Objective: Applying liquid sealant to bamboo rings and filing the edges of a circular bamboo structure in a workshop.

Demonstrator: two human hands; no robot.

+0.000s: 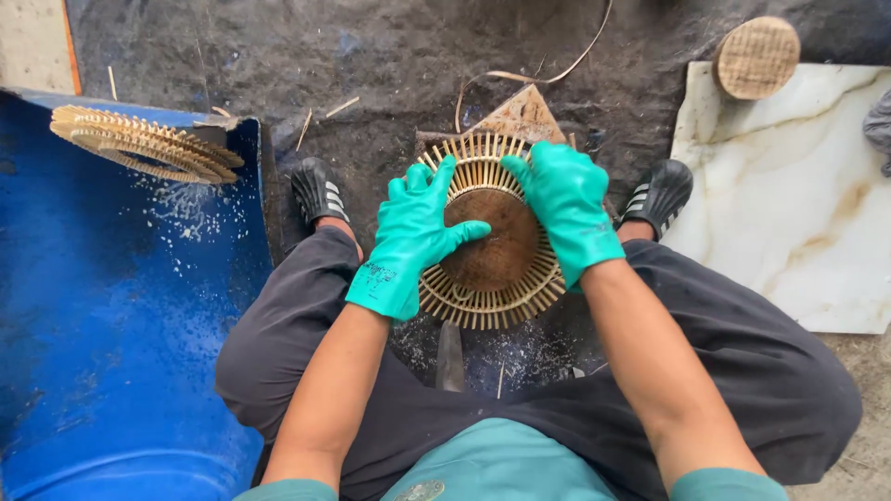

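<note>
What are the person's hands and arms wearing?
Both the left hand and the right hand wear teal-green rubbery gloves with short cuffs that stop just past the wrist. The left glove's cuff has small dark printing. Both forearms are bare, and short teal sleeves show near the bottom edge.

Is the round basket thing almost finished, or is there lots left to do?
Partly done. The round woven base has its brown middle and a ring of pale spokes, bound near the rim. The left hand and right hand, in green gloves, grip it. No sides are woven yet. Another spoked disc sits on the blue barrel; loose strips lie behind.
</note>
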